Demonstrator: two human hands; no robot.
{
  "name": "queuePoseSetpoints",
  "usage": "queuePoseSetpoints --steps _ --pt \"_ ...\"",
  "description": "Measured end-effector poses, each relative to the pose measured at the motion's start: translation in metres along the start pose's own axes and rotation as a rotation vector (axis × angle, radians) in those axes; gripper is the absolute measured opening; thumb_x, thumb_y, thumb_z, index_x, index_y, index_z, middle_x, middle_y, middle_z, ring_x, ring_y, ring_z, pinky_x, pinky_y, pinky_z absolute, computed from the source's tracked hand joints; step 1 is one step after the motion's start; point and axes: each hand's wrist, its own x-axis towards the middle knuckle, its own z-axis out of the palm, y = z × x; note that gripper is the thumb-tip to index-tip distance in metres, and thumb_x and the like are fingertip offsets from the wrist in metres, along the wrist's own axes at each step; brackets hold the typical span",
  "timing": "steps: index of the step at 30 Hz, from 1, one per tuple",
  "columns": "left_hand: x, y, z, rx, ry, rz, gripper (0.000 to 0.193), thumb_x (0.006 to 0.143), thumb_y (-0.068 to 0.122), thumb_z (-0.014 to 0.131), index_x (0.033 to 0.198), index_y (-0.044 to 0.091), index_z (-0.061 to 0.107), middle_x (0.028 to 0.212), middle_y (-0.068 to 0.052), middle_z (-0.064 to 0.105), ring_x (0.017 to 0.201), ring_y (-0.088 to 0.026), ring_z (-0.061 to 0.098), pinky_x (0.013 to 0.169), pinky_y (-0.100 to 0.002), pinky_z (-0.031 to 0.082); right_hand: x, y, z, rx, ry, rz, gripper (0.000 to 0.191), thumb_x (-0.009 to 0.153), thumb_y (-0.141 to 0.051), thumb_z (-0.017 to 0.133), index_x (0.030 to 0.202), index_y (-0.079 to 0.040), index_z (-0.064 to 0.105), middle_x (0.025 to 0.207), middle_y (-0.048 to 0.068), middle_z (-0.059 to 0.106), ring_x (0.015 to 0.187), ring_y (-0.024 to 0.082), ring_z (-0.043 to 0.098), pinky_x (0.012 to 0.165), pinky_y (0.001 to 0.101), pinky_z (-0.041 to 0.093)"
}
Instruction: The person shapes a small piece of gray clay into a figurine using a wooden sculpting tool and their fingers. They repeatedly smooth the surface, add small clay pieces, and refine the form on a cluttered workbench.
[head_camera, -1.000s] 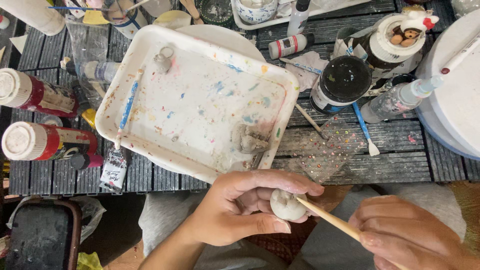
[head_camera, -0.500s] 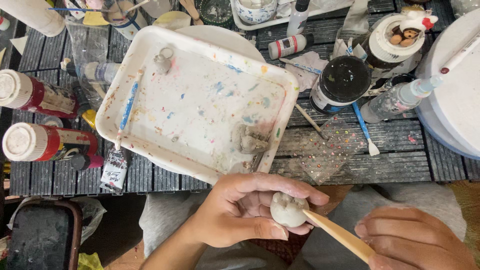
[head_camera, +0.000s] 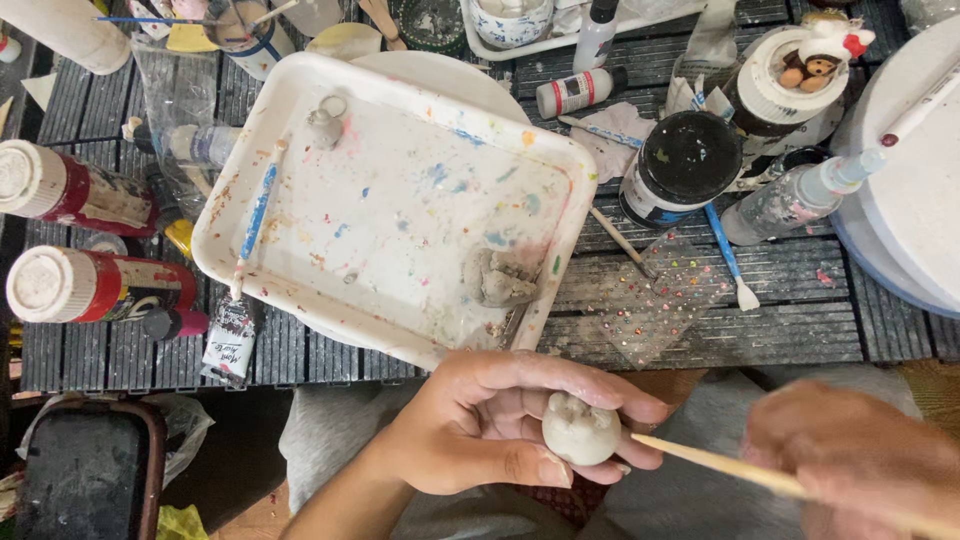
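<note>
The small white clay ball (head_camera: 580, 430) sat pinched between thumb and fingers of my left hand (head_camera: 490, 425), low in view, just in front of the paint-spattered white tray (head_camera: 400, 200). My right hand (head_camera: 850, 460), blurred, gripped a thin wooden stick (head_camera: 720, 468), its tip just beside the ball. I judged I was mid-shaping the surface; the next touch called for light pressure and a steady ball, lest the tip gouge it.

Left hand (head_camera: 480, 425) cups a clay ball (head_camera: 581, 429); right hand (head_camera: 860, 460) holds a wooden stick (head_camera: 720, 468)
</note>
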Motion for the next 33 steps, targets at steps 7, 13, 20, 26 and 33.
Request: queuePoseSetpoints --steps 7,13,20,26,33 --pt "0.000 0.002 0.004 0.092 0.000 0.003 0.037 0.108 -0.008 0.068 0.144 -0.006 0.056 0.149 -0.026 0.051 0.134 -0.041 0.063 0.111 -0.042 0.058 -0.039 -0.001 0.022 0.465 0.487 0.093 0.021 0.105 -0.016 0.056 0.118 -0.003 0.065 0.092 0.012 0.068 0.078 0.023 0.062 0.071 0.0444 0.056" --pt "-0.001 0.004 0.001 0.056 -0.016 -0.054 0.037 0.108 -0.009 0.067 0.143 -0.007 0.057 0.143 -0.027 0.055 0.128 -0.042 0.066 0.108 -0.039 0.059 -0.021 -0.005 0.013 0.432 0.455 0.023 0.021 0.105 -0.015 0.056 0.121 -0.005 0.064 0.090 0.010 0.069 0.078 0.020 0.062 0.070 0.0421 0.055" --pt "-0.003 0.004 -0.001 -0.071 -0.041 -0.097 0.035 0.108 -0.008 0.068 0.142 -0.007 0.057 0.143 -0.030 0.054 0.127 -0.044 0.065 0.107 -0.041 0.059 -0.018 0.016 -0.006 0.321 0.072 -0.243 0.020 0.104 -0.013 0.058 0.121 -0.001 0.057 0.085 0.002 0.068 0.074 0.016 0.072 0.070 0.0428 0.061" --pt "-0.002 0.005 -0.002 -0.049 -0.064 -0.081 0.035 0.110 -0.009 0.067 0.143 -0.004 0.057 0.146 -0.028 0.053 0.126 -0.041 0.061 0.110 -0.039 0.058 -0.022 0.018 -0.003 0.263 0.179 -0.215 0.012 0.101 -0.017 0.060 0.108 -0.008 0.062 0.083 0.008 0.066 0.073 0.021 0.070 0.069 0.0412 0.058" --pt "0.000 0.001 0.000 0.001 -0.042 -0.047 0.036 0.108 -0.011 0.067 0.141 -0.004 0.058 0.147 -0.026 0.053 0.131 -0.040 0.060 0.112 -0.039 0.057 -0.040 0.025 0.006 0.374 0.204 -0.168 0.027 0.099 -0.011 0.063 0.124 -0.002 0.059 0.081 0.003 0.071 0.070 0.016 0.069 0.064 0.0374 0.061"
